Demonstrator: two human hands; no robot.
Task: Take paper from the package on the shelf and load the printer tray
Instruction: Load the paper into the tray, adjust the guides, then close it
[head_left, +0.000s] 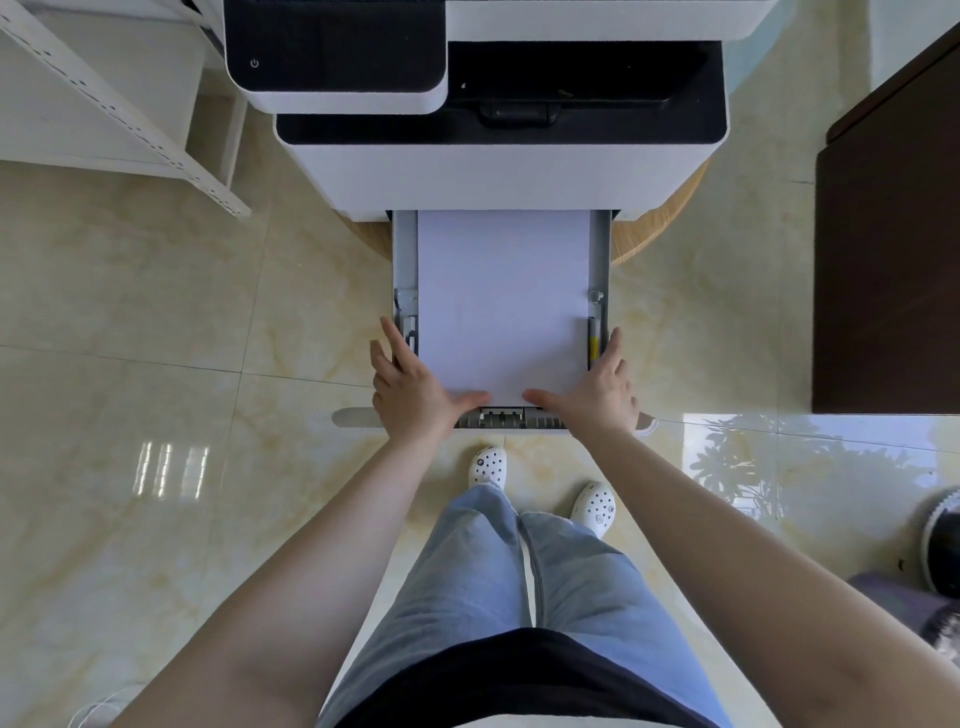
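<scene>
The paper stack (503, 306) lies flat in the extended printer tray (405, 249). The left hand (415, 392) and right hand (600, 389) flank its near corners, fingers straight along the walls, thumbs on the paper.

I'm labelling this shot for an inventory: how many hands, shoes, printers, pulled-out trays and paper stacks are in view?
Hands: 2 (left hand, right hand)
Shoes: 2 (left shoe, right shoe)
printer: 1
tray: 1
paper stack: 1
Total: 7
</scene>
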